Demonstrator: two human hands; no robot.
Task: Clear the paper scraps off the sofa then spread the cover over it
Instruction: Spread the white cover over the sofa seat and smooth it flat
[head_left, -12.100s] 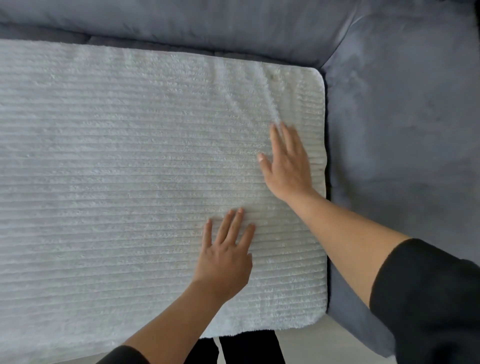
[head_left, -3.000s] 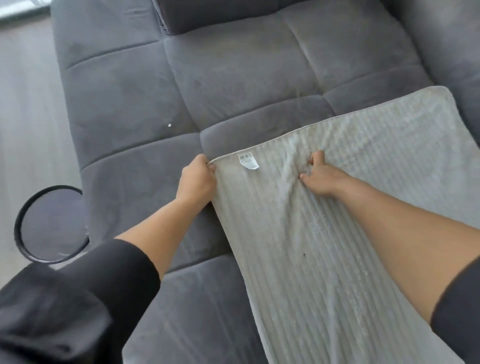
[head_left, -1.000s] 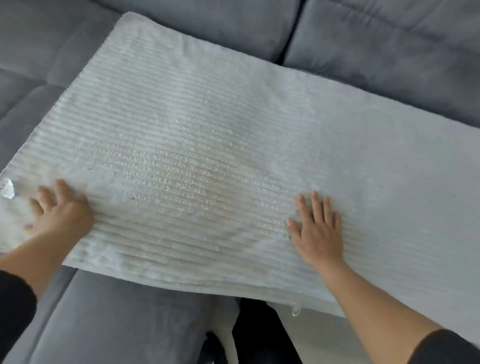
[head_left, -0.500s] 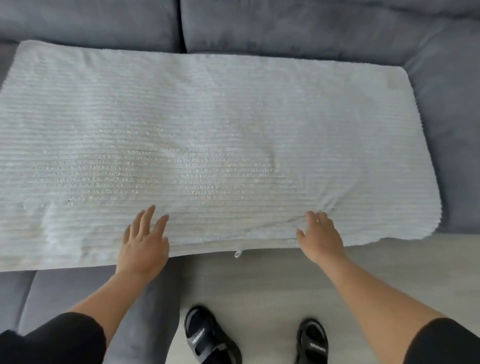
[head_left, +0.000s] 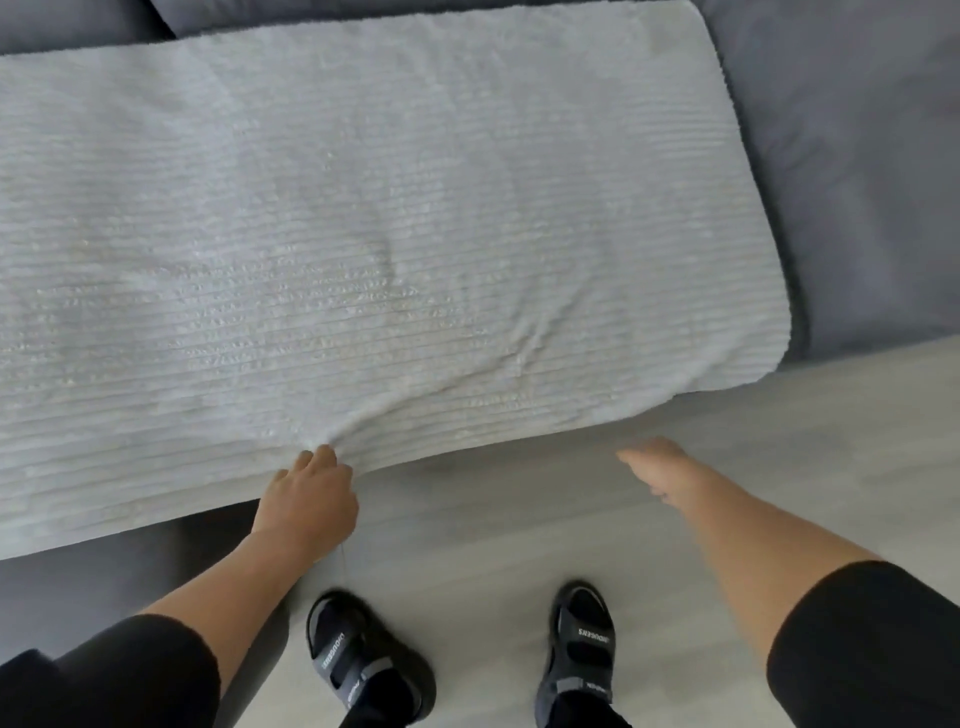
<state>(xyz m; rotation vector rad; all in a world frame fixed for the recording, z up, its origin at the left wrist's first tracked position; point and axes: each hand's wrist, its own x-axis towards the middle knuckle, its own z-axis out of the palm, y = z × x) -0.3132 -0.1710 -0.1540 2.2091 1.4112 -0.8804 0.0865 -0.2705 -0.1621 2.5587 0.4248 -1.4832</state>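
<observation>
Pale wood-look floor (head_left: 753, 467) fills the near ground, and beyond it a grey sofa (head_left: 857, 182) runs across the view. Over its seat lies the white ribbed cover (head_left: 363, 234), spread nearly flat. It looks soft, light and limp, so I judge that a tug will move it only locally and pucker it. It is best taken at the hem or the corners, with two grips well apart, then smoothed by palm. Its long axis runs left to right along the seat, and the ribs run the same way. The right short end, with rounded corners, stops short of the sofa's right part, and the left end runs out of frame. The front long edge overhangs the seat front toward the person. The left hand (head_left: 306, 499) pinches that front hem with curled fingers. The right hand (head_left: 660, 467) hangs off the cover above the floor, apparently holding nothing, though it is too blurred to tell whether its fingers are straight or curled. Two dark sandals (head_left: 363, 660) stand on the floor. Small creases fan from the pinch toward the cover's middle.
</observation>
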